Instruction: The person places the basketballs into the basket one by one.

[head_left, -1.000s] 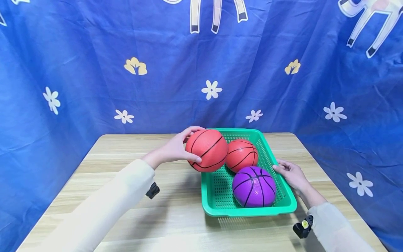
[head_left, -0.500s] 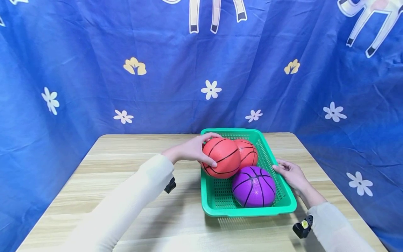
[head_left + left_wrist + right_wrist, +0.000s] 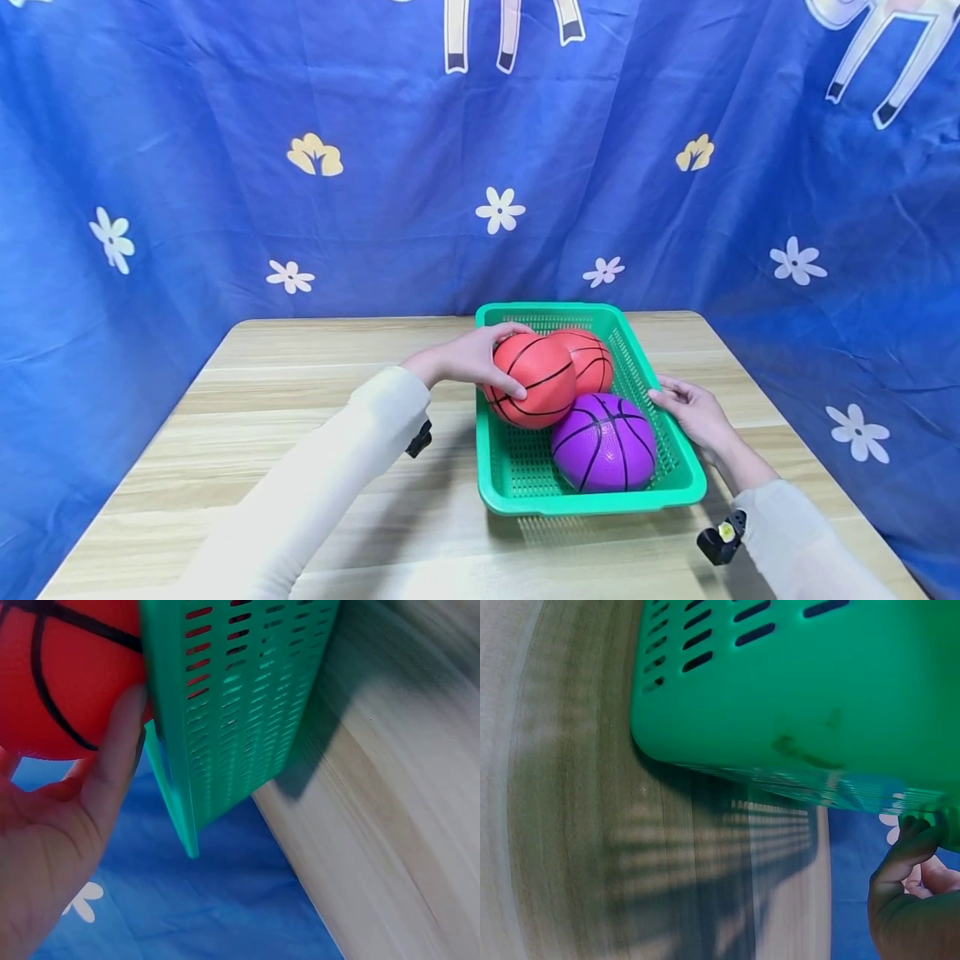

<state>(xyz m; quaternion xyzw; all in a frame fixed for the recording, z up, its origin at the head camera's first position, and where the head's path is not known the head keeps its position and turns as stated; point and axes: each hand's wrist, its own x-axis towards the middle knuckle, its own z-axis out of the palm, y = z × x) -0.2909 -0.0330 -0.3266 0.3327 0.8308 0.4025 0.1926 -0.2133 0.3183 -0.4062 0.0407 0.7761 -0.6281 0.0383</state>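
My left hand (image 3: 480, 358) grips a red basketball (image 3: 536, 383) with black lines, thumb on the near side and fingers over the back. The ball is at the left side of a green plastic basket (image 3: 592, 504), overlapping its left rim. Behind it in the basket lies a second red basketball (image 3: 588, 358), partly hidden. A purple basketball (image 3: 603, 446) sits at the basket's front right. In the left wrist view the held ball (image 3: 67, 682) shows beside the basket's slotted wall (image 3: 240, 697). My right hand (image 3: 697, 417) holds the basket's right rim, fingers curled at the edge (image 3: 922, 862).
The basket stands on a light wooden table (image 3: 300, 400), right of its middle. A blue curtain (image 3: 390, 183) with white flowers hangs behind and at the sides. Small black cameras (image 3: 722, 542) sit at both wrists.
My left hand has carried the red basketball right and down from the left rim into the basket, in front of the other red ball. My right hand stays at the rim.
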